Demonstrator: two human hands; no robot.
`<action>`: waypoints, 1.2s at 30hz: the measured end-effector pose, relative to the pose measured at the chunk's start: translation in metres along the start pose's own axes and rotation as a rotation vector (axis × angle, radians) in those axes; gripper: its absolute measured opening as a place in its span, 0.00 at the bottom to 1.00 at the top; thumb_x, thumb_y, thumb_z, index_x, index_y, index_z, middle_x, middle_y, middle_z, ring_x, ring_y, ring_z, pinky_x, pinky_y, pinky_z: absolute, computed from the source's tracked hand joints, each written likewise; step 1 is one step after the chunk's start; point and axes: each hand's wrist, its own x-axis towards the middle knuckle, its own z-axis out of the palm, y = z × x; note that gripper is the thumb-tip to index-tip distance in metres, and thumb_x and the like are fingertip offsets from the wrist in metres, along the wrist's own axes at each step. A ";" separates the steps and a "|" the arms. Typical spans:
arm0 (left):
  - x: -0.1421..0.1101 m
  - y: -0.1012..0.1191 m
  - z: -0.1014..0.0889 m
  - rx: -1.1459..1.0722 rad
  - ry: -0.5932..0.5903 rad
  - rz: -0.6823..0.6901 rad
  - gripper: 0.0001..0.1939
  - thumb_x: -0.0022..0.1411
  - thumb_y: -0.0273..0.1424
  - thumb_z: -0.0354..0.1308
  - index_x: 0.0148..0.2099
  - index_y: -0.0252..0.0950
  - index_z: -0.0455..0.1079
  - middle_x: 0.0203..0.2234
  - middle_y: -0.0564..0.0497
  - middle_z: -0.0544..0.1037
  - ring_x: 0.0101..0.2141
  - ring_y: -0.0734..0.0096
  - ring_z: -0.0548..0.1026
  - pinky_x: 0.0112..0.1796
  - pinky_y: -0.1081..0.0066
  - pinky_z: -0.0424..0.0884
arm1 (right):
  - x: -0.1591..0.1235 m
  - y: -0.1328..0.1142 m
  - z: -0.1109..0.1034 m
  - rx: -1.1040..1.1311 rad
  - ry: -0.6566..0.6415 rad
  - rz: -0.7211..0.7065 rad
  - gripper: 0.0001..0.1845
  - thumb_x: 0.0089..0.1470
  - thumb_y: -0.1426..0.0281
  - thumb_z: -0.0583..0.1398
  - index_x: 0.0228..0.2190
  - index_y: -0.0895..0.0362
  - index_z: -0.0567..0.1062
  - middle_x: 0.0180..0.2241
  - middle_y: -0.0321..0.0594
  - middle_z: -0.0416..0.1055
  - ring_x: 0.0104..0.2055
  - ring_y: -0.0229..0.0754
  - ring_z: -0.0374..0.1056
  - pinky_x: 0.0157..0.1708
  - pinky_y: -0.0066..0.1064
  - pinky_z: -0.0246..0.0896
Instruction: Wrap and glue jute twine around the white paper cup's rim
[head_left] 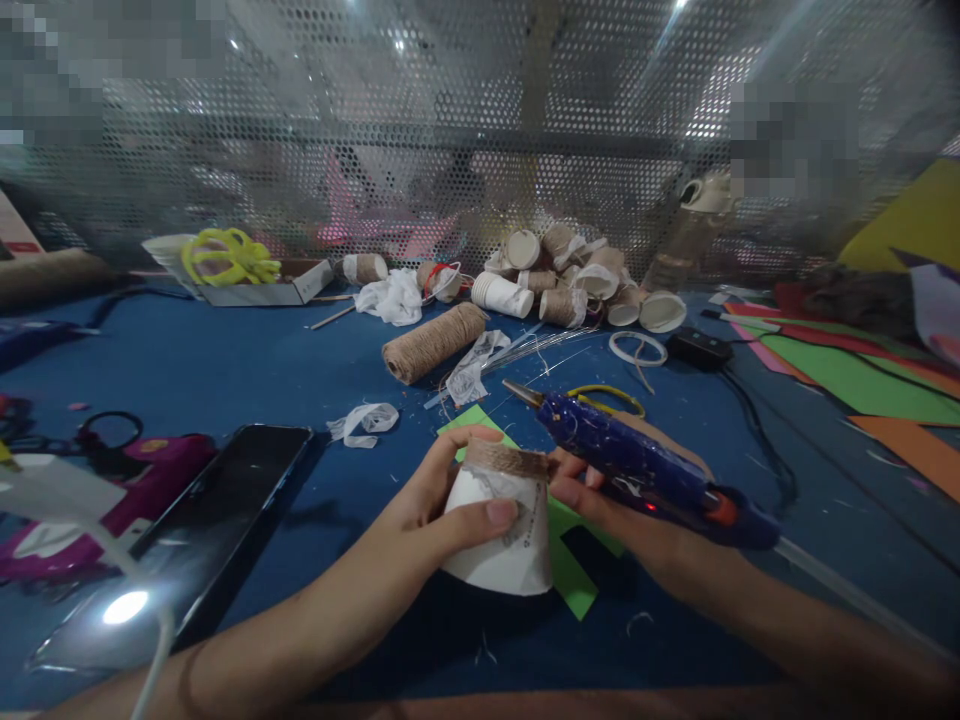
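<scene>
My left hand (450, 500) is closed around a white paper cup (495, 530), its thumb across the printed side. The cup is upside down, and a band of brown jute twine (506, 458) circles its narrow upper end. In my right hand (600, 500) lies a blue hot glue gun (637, 455), its metal nozzle pointing up and left, a red light glowing on its side and a clear glue stick out of its back. The right fingertips are at the twine band; whether they pinch the strand is hidden. Green paper (574, 575) lies beneath the cup.
Behind the hands are a roll of jute twine (435, 343), lace strips (476, 368) and a heap of twine-wrapped cups (570, 280). A phone (225, 520) and a purple pouch (150, 490) lie left. Coloured paper (840, 370) and a black adapter (699, 348) with its cord lie right.
</scene>
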 end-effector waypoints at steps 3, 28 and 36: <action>0.002 -0.001 -0.002 0.010 -0.016 0.018 0.26 0.57 0.32 0.74 0.55 0.44 0.70 0.38 0.57 0.81 0.39 0.69 0.78 0.38 0.74 0.73 | 0.000 0.001 0.001 -0.036 0.024 -0.024 0.08 0.57 0.62 0.71 0.32 0.48 0.78 0.32 0.29 0.78 0.34 0.39 0.76 0.38 0.31 0.74; 0.002 -0.004 -0.003 0.014 -0.015 0.089 0.25 0.57 0.33 0.74 0.56 0.47 0.72 0.45 0.58 0.85 0.45 0.67 0.79 0.42 0.74 0.72 | 0.001 -0.003 0.003 -0.009 0.056 -0.039 0.06 0.57 0.66 0.71 0.31 0.49 0.78 0.31 0.31 0.78 0.31 0.39 0.76 0.34 0.30 0.75; 0.006 -0.005 -0.005 -0.038 -0.030 0.055 0.26 0.55 0.36 0.77 0.54 0.46 0.74 0.41 0.57 0.85 0.40 0.67 0.79 0.38 0.72 0.73 | 0.001 -0.004 0.003 -0.013 0.052 -0.055 0.07 0.57 0.68 0.71 0.32 0.48 0.78 0.31 0.28 0.79 0.32 0.36 0.76 0.37 0.27 0.74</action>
